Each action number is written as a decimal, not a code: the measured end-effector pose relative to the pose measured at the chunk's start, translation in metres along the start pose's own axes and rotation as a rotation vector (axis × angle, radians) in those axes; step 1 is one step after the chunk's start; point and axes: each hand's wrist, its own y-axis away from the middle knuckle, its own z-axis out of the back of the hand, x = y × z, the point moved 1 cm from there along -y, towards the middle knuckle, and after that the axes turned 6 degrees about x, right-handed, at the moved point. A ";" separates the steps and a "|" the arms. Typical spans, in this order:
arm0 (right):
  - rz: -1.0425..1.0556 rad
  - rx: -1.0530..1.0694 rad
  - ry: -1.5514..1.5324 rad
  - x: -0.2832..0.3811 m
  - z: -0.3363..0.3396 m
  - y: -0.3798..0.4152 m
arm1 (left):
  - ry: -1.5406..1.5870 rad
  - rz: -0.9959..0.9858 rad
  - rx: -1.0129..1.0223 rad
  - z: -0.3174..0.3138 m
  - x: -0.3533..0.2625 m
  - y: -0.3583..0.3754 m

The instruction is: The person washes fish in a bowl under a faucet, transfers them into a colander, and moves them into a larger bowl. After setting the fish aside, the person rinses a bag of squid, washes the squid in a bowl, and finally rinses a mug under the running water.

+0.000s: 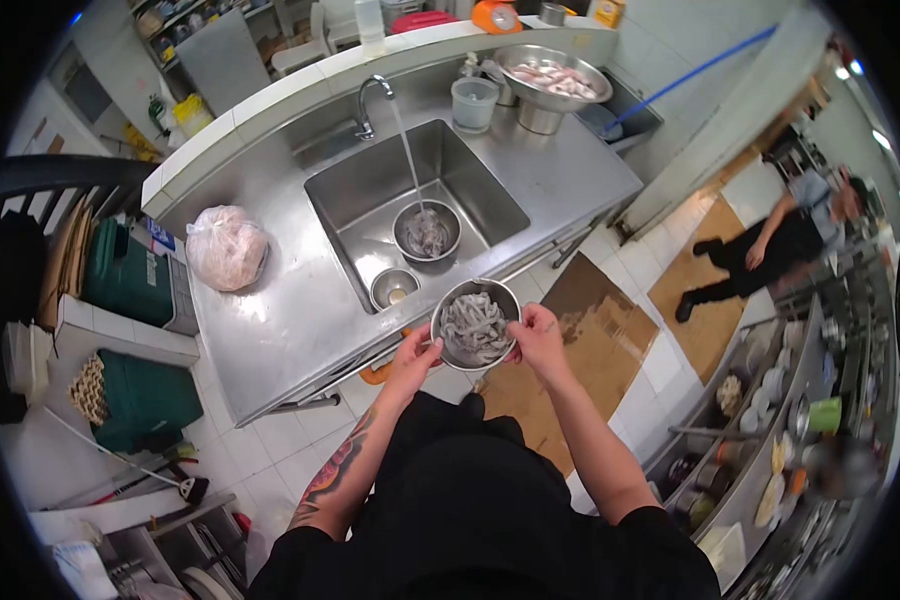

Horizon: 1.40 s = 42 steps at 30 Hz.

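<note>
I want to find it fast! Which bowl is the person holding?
Start at the steel sink with the running tap. Just in front of the counter's edge, the left hand and right hand hold a round metal bowl of pale grey strips. The two other bowls sit down inside the sink; this one is held up.

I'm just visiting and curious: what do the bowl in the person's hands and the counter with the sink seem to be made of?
The bowl, held by the left hand and right hand, looks like stainless steel: a thin, grey, shiny rim. The counter and sink also look like steel with a brushed, duller sheen and soft reflections. The wall ledge behind looks like glossy white tile, with visible joints.
</note>
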 end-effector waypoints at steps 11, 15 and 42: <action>0.353 0.117 0.907 0.039 -0.066 -0.243 | 0.831 0.151 0.130 0.129 0.009 -0.249; 0.238 0.102 1.191 0.046 -0.068 -0.306 | 0.945 0.125 0.042 0.152 0.038 -0.323; 0.088 0.177 0.843 -0.032 0.010 -0.345 | -0.776 0.096 -0.629 0.185 0.103 -0.461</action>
